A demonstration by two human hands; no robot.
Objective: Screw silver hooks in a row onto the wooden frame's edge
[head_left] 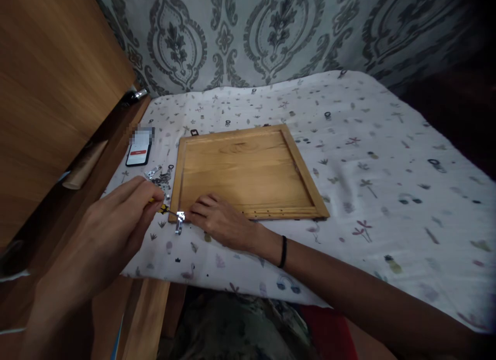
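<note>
A framed wooden panel [240, 166] lies flat on the patterned cloth. At its near left corner, a shiny metal bracket [179, 223] sits on the frame and sticks out past the near edge. My left hand [120, 215] is closed around a screwdriver [165, 209] with a yellow and black handle; its shaft reaches to the bracket. My right hand [220, 220] grips the panel's near rail, its fingers bent over the wood and their tips close beside the bracket. Whether those fingertips also touch the bracket is hard to make out.
Several small metal parts [163, 178] lie in a pile left of the panel. Beyond them rests a phone [138, 151] with its screen lit. A dark metal loop [194, 132] shows at the panel's far edge. A wooden cabinet [58, 91] stands close on the left.
</note>
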